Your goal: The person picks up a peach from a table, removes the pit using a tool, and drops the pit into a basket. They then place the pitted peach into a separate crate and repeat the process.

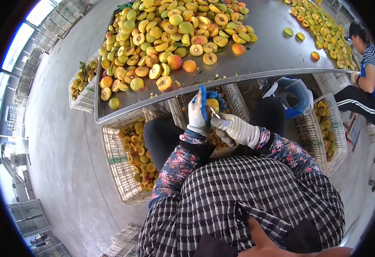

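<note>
My left hand [198, 112], in a white glove with a blue coated palm, is closed around a yellow peach [213, 104], partly hidden by the fingers. From the right, my right hand [235, 128] in a striped knit glove grips a small metal-tipped tool [215, 112]; its tip meets the fruit, and its handle is hidden in the fist. Both hands are above a crate [239, 100] between my knees, which contains cut fruit pieces. Just beyond them runs the edge of a metal table [260, 60] bearing a large heap of halved peaches [153, 38].
A crate of peach halves [125, 180] stands by my left leg, another crate [339, 145] on the right. Between them and the table is a blue-and-white bucket [296, 96]. A co-worker [371, 77] sits at right beside a second fruit heap [324, 34]. Stacked crates [52, 28] line the far left.
</note>
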The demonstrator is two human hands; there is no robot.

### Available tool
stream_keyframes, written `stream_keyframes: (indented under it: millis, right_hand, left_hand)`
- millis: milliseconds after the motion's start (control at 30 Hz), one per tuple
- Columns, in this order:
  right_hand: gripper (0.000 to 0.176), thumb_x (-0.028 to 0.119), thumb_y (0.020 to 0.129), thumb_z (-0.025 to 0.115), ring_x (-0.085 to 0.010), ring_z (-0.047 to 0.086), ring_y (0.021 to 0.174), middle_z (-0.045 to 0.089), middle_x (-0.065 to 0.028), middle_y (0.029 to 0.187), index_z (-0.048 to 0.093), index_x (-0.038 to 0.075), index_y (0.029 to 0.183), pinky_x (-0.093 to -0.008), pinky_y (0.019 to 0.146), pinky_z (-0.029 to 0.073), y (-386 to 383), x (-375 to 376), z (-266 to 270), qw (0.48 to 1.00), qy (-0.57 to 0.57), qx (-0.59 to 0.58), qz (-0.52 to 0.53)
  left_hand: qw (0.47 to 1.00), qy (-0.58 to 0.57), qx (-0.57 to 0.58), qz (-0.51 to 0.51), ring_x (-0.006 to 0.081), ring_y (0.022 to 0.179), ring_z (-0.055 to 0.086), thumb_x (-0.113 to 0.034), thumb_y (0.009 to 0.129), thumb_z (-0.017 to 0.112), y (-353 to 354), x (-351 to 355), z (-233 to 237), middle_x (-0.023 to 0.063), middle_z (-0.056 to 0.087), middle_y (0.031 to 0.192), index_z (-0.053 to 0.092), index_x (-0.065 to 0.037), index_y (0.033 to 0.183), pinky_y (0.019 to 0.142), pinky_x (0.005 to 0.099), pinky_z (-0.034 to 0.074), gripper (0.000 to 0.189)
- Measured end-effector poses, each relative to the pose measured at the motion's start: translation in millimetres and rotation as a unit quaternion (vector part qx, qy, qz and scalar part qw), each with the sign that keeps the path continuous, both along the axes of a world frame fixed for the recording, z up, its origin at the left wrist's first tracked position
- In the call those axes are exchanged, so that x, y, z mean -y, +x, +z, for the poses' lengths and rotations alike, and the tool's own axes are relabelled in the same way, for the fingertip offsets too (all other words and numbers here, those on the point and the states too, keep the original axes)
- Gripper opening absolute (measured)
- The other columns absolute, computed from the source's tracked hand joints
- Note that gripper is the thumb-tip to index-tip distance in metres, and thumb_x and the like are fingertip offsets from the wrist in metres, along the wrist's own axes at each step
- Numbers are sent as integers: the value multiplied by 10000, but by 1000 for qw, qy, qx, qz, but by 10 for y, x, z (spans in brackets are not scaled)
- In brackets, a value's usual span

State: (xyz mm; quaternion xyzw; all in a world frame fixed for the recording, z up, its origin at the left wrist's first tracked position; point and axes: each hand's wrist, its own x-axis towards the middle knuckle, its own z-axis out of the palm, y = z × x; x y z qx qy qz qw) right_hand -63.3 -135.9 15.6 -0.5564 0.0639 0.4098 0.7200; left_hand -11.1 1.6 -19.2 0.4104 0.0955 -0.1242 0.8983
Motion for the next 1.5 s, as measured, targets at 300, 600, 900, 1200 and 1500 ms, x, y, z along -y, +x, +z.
stream_keyframes:
  millis: [300,600,900,1200,1500]
  right_hand:
    - [330,456,982,517,-84,367,392,422,44,579,546,131,929,-245,386,275,-33,96,59,987,131,-95,-6]
    - [302,436,966,555,-96,411,404,438,25,596,520,137,955,-239,376,311,-169,78,61,998,58,-11,-10]
    - [341,412,974,548,-83,452,455,498,10,650,541,74,1026,-223,423,353,-246,467,306,997,11,81,16]
    - [496,194,915,593,-407,625,788,631,-223,893,410,71,1359,-455,712,493,-168,445,-137,780,-406,453,147]
    - [334,225,900,580,-414,614,906,625,-236,965,508,6,1141,-453,782,510,-75,391,-261,764,-395,503,82]
  left_hand:
    - [987,93,109,-72,251,731,679,-417,981,529,57,-56,-103,127,664,826,622,33,956,684,370,581,460]
    - [997,8,-9,-73,250,764,687,-389,975,555,-59,-94,126,155,674,887,622,48,996,700,358,580,443]
    - [895,431,76,84,95,692,618,-213,927,659,-55,-1132,396,63,696,819,687,23,1000,621,241,491,249]
    - [551,834,31,9,341,1035,637,-520,858,590,482,-2015,474,166,681,1094,676,-111,1142,899,417,491,505]
    - [553,817,-56,-155,346,1197,560,-671,813,539,1487,-1256,-120,195,588,1285,656,-85,1193,984,434,455,708]
